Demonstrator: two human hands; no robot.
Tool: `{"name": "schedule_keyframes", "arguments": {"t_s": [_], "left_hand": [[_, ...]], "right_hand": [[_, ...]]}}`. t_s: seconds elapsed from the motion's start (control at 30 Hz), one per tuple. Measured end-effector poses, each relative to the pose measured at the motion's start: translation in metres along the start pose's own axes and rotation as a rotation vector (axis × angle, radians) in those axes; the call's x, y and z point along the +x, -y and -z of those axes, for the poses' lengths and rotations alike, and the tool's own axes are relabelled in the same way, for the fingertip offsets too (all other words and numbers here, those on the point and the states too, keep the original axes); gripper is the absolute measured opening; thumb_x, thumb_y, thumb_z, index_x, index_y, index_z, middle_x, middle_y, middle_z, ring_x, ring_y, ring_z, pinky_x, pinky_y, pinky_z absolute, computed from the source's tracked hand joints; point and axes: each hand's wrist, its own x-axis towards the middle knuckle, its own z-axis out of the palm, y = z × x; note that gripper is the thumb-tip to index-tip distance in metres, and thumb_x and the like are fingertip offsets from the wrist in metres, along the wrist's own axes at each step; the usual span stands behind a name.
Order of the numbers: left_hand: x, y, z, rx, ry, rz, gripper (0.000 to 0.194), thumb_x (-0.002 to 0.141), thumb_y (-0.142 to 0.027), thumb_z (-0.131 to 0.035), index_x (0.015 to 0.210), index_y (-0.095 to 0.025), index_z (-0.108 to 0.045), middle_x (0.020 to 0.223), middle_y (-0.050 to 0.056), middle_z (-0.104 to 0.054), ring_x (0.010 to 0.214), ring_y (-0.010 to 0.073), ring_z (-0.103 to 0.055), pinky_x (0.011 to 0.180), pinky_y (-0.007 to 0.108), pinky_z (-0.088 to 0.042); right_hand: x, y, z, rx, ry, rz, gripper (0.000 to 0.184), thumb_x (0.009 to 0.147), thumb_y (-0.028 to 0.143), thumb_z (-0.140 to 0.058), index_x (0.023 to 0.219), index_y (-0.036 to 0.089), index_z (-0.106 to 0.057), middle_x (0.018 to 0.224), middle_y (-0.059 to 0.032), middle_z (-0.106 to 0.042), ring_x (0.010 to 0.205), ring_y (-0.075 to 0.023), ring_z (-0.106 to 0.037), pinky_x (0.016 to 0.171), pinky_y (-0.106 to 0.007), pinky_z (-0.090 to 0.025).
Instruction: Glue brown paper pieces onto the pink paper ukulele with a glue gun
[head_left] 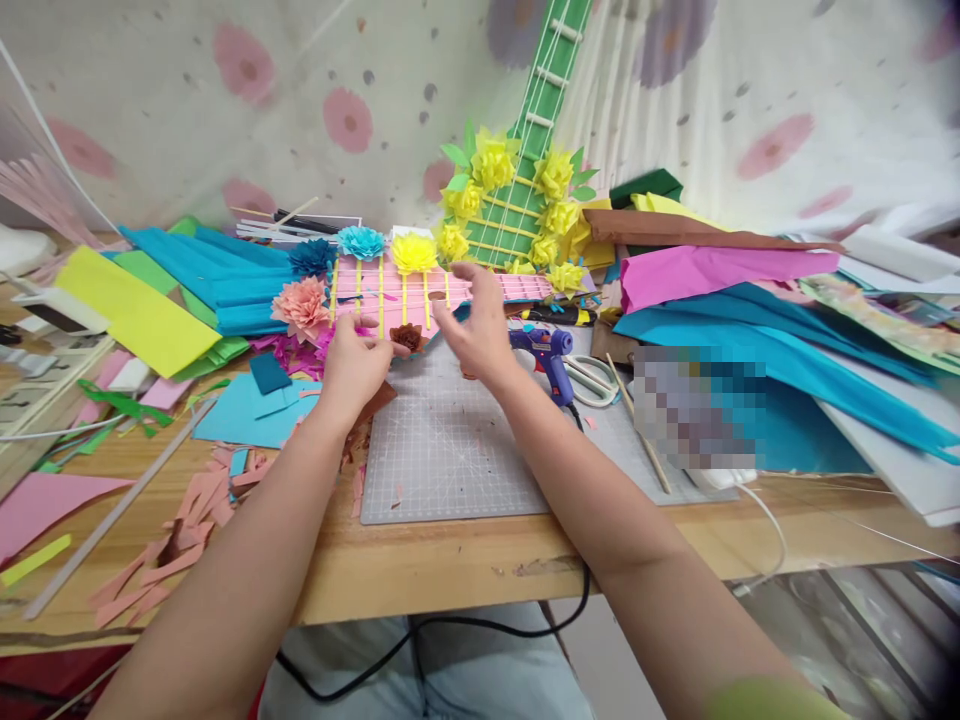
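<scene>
A pink paper guitar (394,291) with yellow frets and strings lies across the back of the table, trimmed with paper flowers. My left hand (357,366) is at its near edge, fingers apart, the tips touching or almost touching a small brown paper flower (407,337). My right hand (481,322) hovers over the guitar's near side, thumb and fingers spread around nothing. Along the guitar's far edge sit a yellow flower (414,254), a light blue flower (361,242) and a dark blue flower (311,257). A salmon flower (301,308) is at its left end.
A purple glue gun (550,352) and white-handled scissors (594,380) lie on the grey cutting mat (457,455). Behind stands a green guitar (541,110) with yellow flowers. Coloured paper (757,335) is piled on both sides, and a black cable (487,630) hangs in front.
</scene>
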Motion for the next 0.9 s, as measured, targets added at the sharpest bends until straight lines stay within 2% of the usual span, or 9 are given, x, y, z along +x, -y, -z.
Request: {"name": "schedule_keyframes", "arguments": {"t_s": [0.1, 0.2, 0.3, 0.37, 0.5, 0.6, 0.73, 0.9], "left_hand": [[-0.014, -0.01, -0.005, -0.014, -0.017, -0.197, 0.036, 0.07, -0.009, -0.049, 0.103, -0.022, -0.042, 0.07, -0.003, -0.067, 0.054, 0.0116, -0.058, 0.057, 0.025, -0.044], [-0.029, -0.012, -0.018, 0.141, 0.024, -0.369, 0.037, 0.071, -0.007, -0.049, 0.104, -0.022, -0.044, 0.08, -0.002, -0.07, 0.066, 0.0126, -0.063, 0.065, 0.027, -0.047], [-0.037, -0.008, -0.036, 0.311, 0.203, -0.52, 0.028, 0.076, -0.01, -0.05, 0.101, -0.021, -0.051, 0.094, 0.003, -0.07, 0.084, 0.0169, -0.065, 0.076, 0.031, -0.049], [-0.038, -0.002, -0.048, 0.4, 0.311, -0.622, 0.024, 0.078, -0.011, -0.051, 0.1, -0.019, -0.056, 0.102, 0.007, -0.069, 0.097, 0.0205, -0.063, 0.086, 0.035, -0.049], [-0.03, 0.008, -0.064, 0.517, 0.407, -0.671, 0.037, 0.079, -0.008, -0.051, 0.115, -0.015, -0.057, 0.11, 0.012, -0.066, 0.109, 0.0225, -0.06, 0.094, 0.037, -0.047], [-0.025, 0.013, -0.068, 0.545, 0.387, -0.648, 0.039, 0.081, -0.01, -0.051, 0.12, -0.015, -0.058, 0.109, 0.012, -0.066, 0.105, 0.0216, -0.062, 0.093, 0.035, -0.048], [-0.023, 0.015, -0.069, 0.546, 0.336, -0.613, 0.036, 0.082, -0.01, -0.051, 0.116, -0.015, -0.062, 0.107, 0.01, -0.069, 0.103, 0.0208, -0.063, 0.092, 0.034, -0.049], [-0.024, 0.013, -0.068, 0.538, 0.283, -0.55, 0.033, 0.084, -0.01, -0.05, 0.113, -0.018, -0.063, 0.103, 0.006, -0.072, 0.101, 0.0204, -0.064, 0.089, 0.034, -0.049]], "right_hand": [[0.008, -0.009, 0.034, 0.017, -0.084, -0.031, 0.039, 0.089, 0.043, -0.045, 0.124, 0.025, -0.041, 0.12, -0.0111, -0.053, 0.116, -0.0254, -0.05, 0.098, -0.051, -0.041], [0.011, -0.022, 0.07, -0.002, -0.146, -0.064, 0.037, 0.088, 0.046, -0.046, 0.119, 0.025, -0.045, 0.116, -0.0105, -0.054, 0.113, -0.0243, -0.053, 0.094, -0.05, -0.045], [0.005, -0.037, 0.098, -0.034, -0.204, -0.109, 0.036, 0.086, 0.051, -0.049, 0.11, 0.024, -0.05, 0.11, -0.0092, -0.056, 0.107, -0.0228, -0.056, 0.091, -0.047, -0.047], [-0.006, -0.046, 0.107, -0.031, -0.26, -0.185, 0.037, 0.085, 0.054, -0.049, 0.104, 0.023, -0.053, 0.104, -0.0082, -0.058, 0.101, -0.0216, -0.058, 0.09, -0.045, -0.047], [-0.039, -0.061, 0.11, 0.006, -0.308, -0.388, 0.045, 0.084, 0.063, -0.043, 0.094, 0.02, -0.054, 0.092, -0.0064, -0.06, 0.089, -0.0196, -0.059, 0.087, -0.041, -0.047], [-0.059, -0.066, 0.107, 0.036, -0.159, -0.513, 0.055, 0.084, 0.068, -0.032, 0.097, 0.02, -0.055, 0.1, -0.0083, -0.061, 0.096, -0.0213, -0.057, 0.088, -0.041, -0.045], [-0.065, -0.063, 0.105, 0.033, 0.033, -0.548, 0.063, 0.084, 0.072, -0.026, 0.103, 0.021, -0.057, 0.111, -0.0097, -0.061, 0.104, -0.0241, -0.055, 0.09, -0.041, -0.043], [-0.062, -0.056, 0.099, 0.018, 0.1, -0.588, 0.068, 0.076, 0.077, -0.038, 0.105, 0.019, -0.058, 0.102, -0.0101, -0.065, 0.093, -0.0257, -0.059, 0.087, -0.043, -0.044]]}}
